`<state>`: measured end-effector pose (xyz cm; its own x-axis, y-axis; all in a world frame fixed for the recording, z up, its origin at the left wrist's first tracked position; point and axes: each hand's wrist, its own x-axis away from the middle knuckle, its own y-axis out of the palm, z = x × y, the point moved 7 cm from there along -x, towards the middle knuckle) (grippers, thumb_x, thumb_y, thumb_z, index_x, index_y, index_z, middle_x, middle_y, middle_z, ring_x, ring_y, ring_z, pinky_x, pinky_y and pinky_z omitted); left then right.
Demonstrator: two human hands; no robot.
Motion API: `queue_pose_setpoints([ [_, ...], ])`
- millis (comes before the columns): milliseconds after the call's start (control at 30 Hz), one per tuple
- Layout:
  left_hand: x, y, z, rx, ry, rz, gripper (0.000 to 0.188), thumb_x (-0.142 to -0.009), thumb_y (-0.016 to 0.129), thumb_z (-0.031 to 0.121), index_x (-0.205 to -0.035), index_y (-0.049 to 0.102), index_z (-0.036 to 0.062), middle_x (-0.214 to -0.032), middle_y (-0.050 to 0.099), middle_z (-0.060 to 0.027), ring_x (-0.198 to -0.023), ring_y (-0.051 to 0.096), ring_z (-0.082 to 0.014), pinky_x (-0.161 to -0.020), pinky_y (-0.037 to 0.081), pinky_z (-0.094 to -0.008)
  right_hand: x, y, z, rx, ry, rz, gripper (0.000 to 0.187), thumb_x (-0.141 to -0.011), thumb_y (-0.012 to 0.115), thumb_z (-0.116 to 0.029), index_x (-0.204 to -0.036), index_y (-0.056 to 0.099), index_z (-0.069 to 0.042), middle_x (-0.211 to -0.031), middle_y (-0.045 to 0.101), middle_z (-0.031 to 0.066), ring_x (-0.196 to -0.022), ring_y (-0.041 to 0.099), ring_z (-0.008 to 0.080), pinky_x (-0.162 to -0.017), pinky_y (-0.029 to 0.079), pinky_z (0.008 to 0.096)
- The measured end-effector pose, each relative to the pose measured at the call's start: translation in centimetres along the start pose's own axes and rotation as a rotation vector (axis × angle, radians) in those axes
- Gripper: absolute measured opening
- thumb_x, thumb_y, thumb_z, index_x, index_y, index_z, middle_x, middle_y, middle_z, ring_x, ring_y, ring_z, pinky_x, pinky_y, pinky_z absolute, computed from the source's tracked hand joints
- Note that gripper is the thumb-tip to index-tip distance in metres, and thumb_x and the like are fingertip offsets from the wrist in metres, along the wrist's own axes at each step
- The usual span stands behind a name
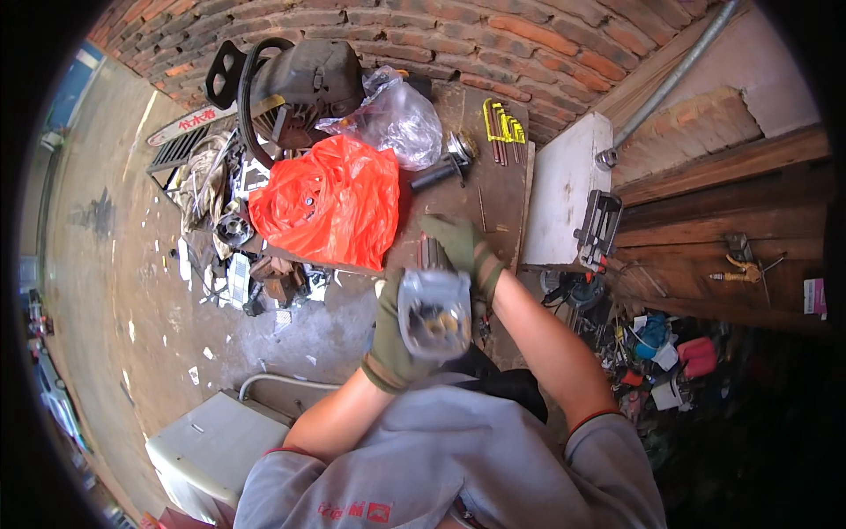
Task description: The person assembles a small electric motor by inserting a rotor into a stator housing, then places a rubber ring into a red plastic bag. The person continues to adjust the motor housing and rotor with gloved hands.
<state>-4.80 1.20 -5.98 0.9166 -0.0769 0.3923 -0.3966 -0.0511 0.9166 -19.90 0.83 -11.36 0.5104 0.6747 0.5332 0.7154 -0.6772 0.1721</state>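
At mid-frame, my gloved left hand (392,339) and right hand (465,254) grip a grey-housed power tool (432,293), fingers curled around it.

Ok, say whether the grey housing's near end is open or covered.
Open: the grey housing, between the left hand and right hand, shows a hollow with brassy parts inside, though blurred.
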Motion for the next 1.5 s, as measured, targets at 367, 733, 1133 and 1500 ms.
queue_pose_setpoints([
  [367,2.8,-5.7,1.9,-0.203,-0.179,-0.023,0.071,-0.090,0.073,0.036,-0.147,0.048,0.0007,-0.145,0.056,-0.0203,-0.133,0.055,-0.0351,-0.116,0.039,-0.0511,2.2,5.7,-1.7,0.232,-0.315,-0.055,0.041,-0.096,0.066,-0.025,-0.131,0.064,-0.003,-0.092,0.072,0.0088,-0.082,0.067,0.0121,-0.073,0.055,0.0292],
  [733,2.8,-5.1,8.3,-0.403,0.218,-0.035,0.058,-0.087,0.077,0.029,-0.136,0.059,0.0031,-0.137,0.061,-0.0203,-0.127,0.060,-0.0315,-0.112,0.044,-0.0470,-1.4,-10.2,-0.9,1.241,-0.050,0.701,0.065,-0.086,0.073,-0.034,-0.138,0.055,0.002,-0.116,0.070,0.0273,-0.108,0.068,0.0426,-0.095,0.054,0.0487],
  [1133,3.3,-5.4,11.5,-0.269,0.320,0.009,0.043,-0.097,0.063,0.033,-0.128,0.064,0.0031,-0.127,0.067,-0.0224,-0.126,0.061,-0.0352,-0.112,0.043,-0.0576,-2.9,-10.9,-0.5,1.188,-0.011,0.781,0.046,-0.084,0.068,-0.021,-0.125,0.063,-0.001,-0.114,0.069,0.0287,-0.107,0.068,0.0436,-0.094,0.053,0.0506],
  [1500,2.0,-4.9,13.3,-0.299,0.291,0.023,0.040,-0.098,0.061,0.030,-0.126,0.066,0.0020,-0.125,0.069,-0.0195,-0.127,0.060,-0.0366,-0.114,0.042,-0.0574,-5.4,-10.7,-0.8,1.140,0.088,0.770,0.033,-0.080,0.069,-0.019,-0.108,0.070,-0.003,-0.102,0.071,0.0273,-0.096,0.070,0.0431,-0.084,0.056,0.0494],
])
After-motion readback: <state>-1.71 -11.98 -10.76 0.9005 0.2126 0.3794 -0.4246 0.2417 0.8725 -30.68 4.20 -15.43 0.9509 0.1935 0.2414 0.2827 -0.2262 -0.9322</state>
